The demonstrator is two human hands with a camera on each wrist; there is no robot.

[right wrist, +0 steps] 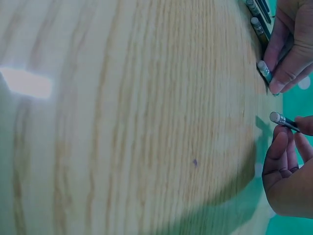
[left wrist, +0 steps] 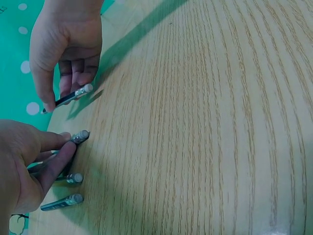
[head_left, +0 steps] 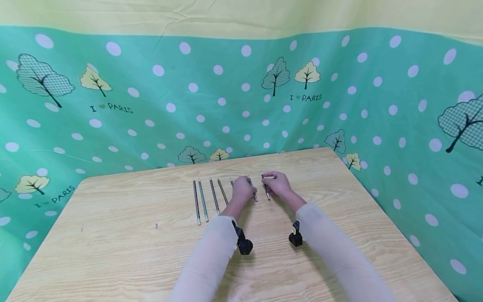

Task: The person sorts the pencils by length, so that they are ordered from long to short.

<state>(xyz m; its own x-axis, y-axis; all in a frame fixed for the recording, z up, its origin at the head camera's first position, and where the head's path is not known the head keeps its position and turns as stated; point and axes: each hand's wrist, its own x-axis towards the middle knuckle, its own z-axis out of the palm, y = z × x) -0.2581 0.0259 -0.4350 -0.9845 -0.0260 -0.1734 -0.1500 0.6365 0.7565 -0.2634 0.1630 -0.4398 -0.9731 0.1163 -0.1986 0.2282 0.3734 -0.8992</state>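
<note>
Several dark pencils with eraser ends lie side by side on the wooden table, the leftmost pencil (head_left: 196, 203) and a bluish-green pencil (head_left: 203, 202) among them. At the right end of this row my left hand (head_left: 242, 189) pinches a pencil (left wrist: 79, 137) between thumb and fingers, its eraser end toward me. My right hand (head_left: 278, 184) holds another pencil (right wrist: 282, 120) by thumb and fingertips, a short way to the right. That pencil casts a separate shadow in the left wrist view. Part of the row is hidden behind my left hand.
The wooden table (head_left: 124, 256) reaches back to a green dotted cloth (head_left: 226, 92) hanging behind and at the sides. A small speck (head_left: 156, 226) lies on the table left of the pencils. Black wrist cameras (head_left: 245, 246) hang under both sleeves.
</note>
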